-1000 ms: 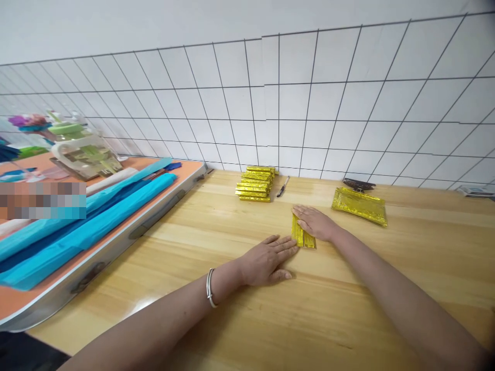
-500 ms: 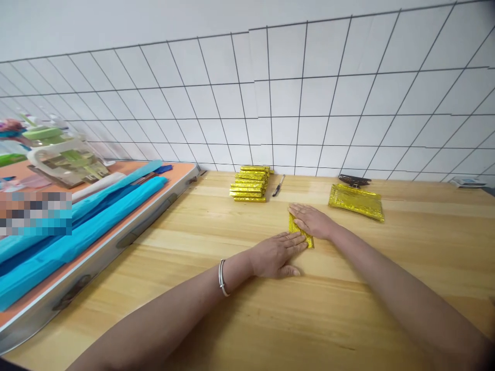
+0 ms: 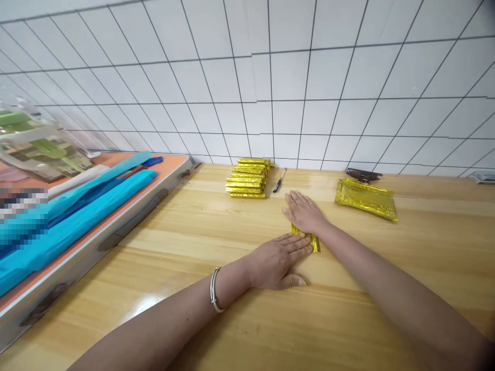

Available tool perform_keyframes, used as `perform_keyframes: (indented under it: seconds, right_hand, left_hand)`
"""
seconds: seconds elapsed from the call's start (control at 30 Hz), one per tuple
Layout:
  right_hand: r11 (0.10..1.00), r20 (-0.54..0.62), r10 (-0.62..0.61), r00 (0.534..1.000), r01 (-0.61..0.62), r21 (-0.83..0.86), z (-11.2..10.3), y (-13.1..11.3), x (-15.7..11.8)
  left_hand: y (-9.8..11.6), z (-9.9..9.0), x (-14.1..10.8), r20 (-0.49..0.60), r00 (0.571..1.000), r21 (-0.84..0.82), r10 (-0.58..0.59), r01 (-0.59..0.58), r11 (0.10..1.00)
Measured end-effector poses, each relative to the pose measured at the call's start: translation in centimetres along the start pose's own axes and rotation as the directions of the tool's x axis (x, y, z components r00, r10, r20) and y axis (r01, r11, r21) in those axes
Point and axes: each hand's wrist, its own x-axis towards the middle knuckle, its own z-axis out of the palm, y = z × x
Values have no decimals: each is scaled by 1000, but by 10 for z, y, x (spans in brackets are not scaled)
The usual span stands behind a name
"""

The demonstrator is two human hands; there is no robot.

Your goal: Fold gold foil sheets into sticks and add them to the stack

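Observation:
A small piece of gold foil paper (image 3: 315, 244) lies on the wooden table, mostly covered by my hands. My left hand (image 3: 276, 260), with a silver bangle at the wrist, lies flat with its fingers stretched over the lower part of the foil. Just beyond it, my right hand (image 3: 304, 212) rests palm down over the foil's upper end, fingers extended past it onto the table. Farther back is a pile of folded gold foil strips (image 3: 247, 179). A pen (image 3: 280, 180) lies beside that pile. At the right sits a stack of flat gold foil sheets (image 3: 365, 200).
Behind the foil stack is a black claw clip (image 3: 363, 175). An orange-topped case (image 3: 170, 164) on the left bears rolls of blue material (image 3: 116, 206) and a clear bag (image 3: 50, 154) with green items. A tiled wall (image 3: 286, 77) closes off the back of the wooden table (image 3: 185, 226).
My right hand has slid up and away along the foil, its fingertips now past the far end. My left hand stays pressed on the lower part. The view has tilted slightly down.

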Motion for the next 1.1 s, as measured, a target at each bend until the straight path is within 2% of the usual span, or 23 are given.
perform_keyframes:
  seconds: [0.27,0.4,0.53,0.67,0.8,0.93,1.1]
  right_hand:
    - [1000,-9,-14,1000,14,-13,2,24,37]
    - [996,3,-81,997,81,-20,-1,32,53]
    - [988,12,-149,989,149,-31,-5,33,58]
    - [986,2,-164,986,164,-38,-5,34,55]
    - [985,-1,-171,985,171,-38,-2,37,56]
    - [984,0,-174,985,174,-38,1,40,59]
    - [984,0,-177,984,177,-22,3,41,60]
  left_hand:
    - [-2,-1,-1,2,1000,-25,-30,30,999]
    - [0,2,-2,-10,1000,-29,-28,27,999]
    - [-2,-3,-2,-1,1000,-40,-6,6,999]
    - [-18,-21,8,30,998,-81,61,-59,995]
    - [-47,-32,37,4,996,-68,87,-87,994]
    - [-66,-19,65,65,984,-3,168,-168,986]
    - [-63,-1,67,56,987,97,150,-155,983]
